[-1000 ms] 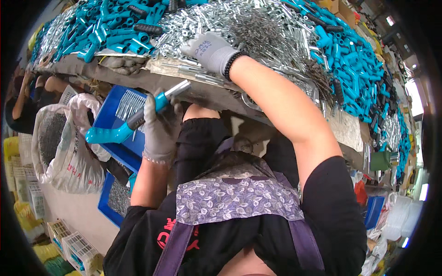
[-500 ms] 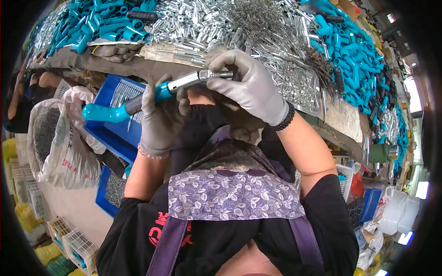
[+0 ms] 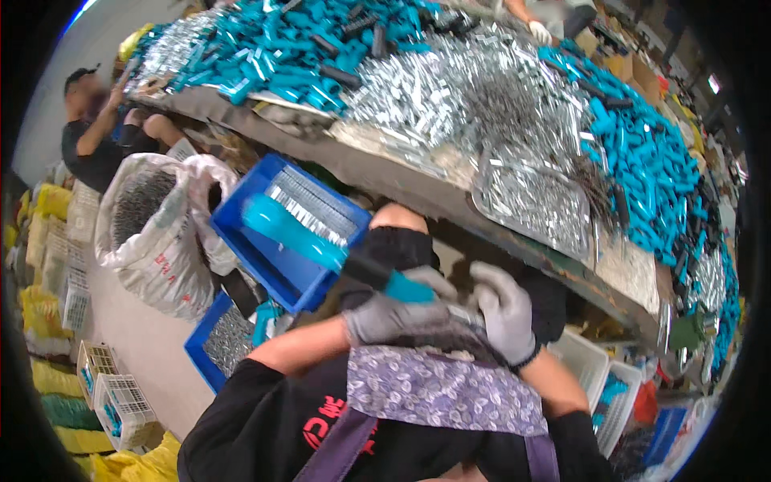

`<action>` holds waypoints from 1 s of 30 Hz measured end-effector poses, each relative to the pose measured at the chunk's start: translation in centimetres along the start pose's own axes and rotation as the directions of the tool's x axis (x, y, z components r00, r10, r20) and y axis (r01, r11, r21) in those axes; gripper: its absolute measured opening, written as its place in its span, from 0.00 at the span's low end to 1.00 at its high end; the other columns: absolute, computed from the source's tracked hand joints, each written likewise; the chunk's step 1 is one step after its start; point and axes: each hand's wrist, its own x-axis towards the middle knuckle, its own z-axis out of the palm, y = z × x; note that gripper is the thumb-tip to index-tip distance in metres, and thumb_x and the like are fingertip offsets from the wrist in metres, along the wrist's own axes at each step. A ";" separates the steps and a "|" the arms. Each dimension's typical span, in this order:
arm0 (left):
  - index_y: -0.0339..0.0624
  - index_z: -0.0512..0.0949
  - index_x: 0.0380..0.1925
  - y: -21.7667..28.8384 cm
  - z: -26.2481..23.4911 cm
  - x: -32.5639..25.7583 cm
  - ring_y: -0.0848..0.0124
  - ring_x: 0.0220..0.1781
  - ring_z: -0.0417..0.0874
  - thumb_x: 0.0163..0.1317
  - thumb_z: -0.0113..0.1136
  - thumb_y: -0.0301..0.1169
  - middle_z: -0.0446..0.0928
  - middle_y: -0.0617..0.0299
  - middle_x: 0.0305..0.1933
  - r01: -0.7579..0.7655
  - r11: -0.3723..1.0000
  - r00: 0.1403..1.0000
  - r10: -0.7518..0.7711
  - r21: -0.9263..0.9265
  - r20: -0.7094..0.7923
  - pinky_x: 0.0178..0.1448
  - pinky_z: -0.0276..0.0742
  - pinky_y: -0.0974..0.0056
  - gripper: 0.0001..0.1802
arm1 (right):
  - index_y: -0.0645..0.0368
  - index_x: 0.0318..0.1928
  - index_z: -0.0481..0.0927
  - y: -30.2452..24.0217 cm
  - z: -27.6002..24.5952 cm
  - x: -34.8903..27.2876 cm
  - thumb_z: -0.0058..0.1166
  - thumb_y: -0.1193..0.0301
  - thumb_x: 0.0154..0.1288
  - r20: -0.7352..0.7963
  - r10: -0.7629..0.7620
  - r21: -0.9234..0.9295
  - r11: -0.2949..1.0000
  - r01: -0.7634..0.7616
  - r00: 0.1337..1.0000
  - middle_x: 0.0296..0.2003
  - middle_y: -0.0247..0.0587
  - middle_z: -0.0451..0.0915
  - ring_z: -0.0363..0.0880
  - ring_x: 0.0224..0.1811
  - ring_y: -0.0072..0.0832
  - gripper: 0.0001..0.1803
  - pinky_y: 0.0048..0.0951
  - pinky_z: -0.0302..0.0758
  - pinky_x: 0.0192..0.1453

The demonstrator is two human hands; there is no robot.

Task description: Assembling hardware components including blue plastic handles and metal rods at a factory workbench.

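A tool with a curved teal handle (image 3: 293, 233), black sleeve, teal collar and metal end lies slantwise before my apron, blurred by motion. My left hand (image 3: 397, 317), in a grey glove, is wrapped round it near the teal collar. At the metal end, low over my lap, my gloved right hand (image 3: 504, 309) has its fingers curled about the tip; blur and the fingers partly hide the contact. Beneath the teal handle stands a blue bin (image 3: 301, 281) with a row of slim metal parts.
Ahead is a workbench (image 3: 450, 205) heaped with teal handles (image 3: 273, 60) and metal parts (image 3: 422, 92). A metal tray (image 3: 534, 205) sits near its edge. At left stand a white sack (image 3: 165, 269) of small parts and crates (image 3: 124, 406). Another person (image 3: 96, 120) sits far left.
Both hands have come down toward my lap with the tool, its teal handle now pointing up and left. The view has shifted, showing more of the bench and the person at left.
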 end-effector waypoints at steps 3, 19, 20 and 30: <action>0.39 0.79 0.51 -1.8 2.0 -0.4 0.68 0.53 0.81 0.60 0.68 0.27 0.80 0.57 0.49 -0.088 0.994 0.996 0.086 -0.060 -0.028 0.60 0.76 0.63 0.18 | 0.63 0.55 0.77 2.0 -0.4 -3.3 0.46 0.57 0.78 0.082 0.278 0.391 0.874 -0.288 0.957 0.30 0.36 0.81 0.79 0.28 0.22 0.21 0.25 0.75 0.32; 0.41 0.74 0.55 -1.1 4.7 1.9 0.70 0.49 0.81 0.69 0.60 0.36 0.80 0.60 0.48 0.204 0.676 0.951 -0.309 -0.708 -0.020 0.57 0.77 0.61 0.18 | 0.64 0.52 0.77 3.6 -1.8 -3.5 0.56 0.66 0.71 -0.011 -0.355 -0.259 0.904 0.340 0.935 0.41 0.52 0.81 0.83 0.42 0.48 0.16 0.38 0.79 0.48; 0.42 0.75 0.53 -1.1 4.9 2.0 0.72 0.46 0.82 0.70 0.60 0.34 0.81 0.62 0.46 0.157 0.714 0.945 -0.310 -0.682 -0.107 0.53 0.79 0.62 0.15 | 0.65 0.52 0.77 3.1 -1.3 -3.7 0.55 0.66 0.71 -0.076 -0.139 -0.128 0.983 0.129 0.987 0.41 0.52 0.81 0.83 0.42 0.47 0.16 0.38 0.78 0.48; 0.39 0.76 0.57 -3.2 5.0 3.0 0.73 0.53 0.80 0.68 0.64 0.40 0.80 0.61 0.52 0.274 0.668 0.938 -0.343 -0.691 0.041 0.62 0.75 0.62 0.22 | 0.64 0.51 0.76 5.2 -2.0 -3.0 0.51 0.69 0.74 -0.035 -0.350 -0.184 0.923 0.339 0.936 0.44 0.53 0.82 0.82 0.44 0.45 0.12 0.37 0.77 0.50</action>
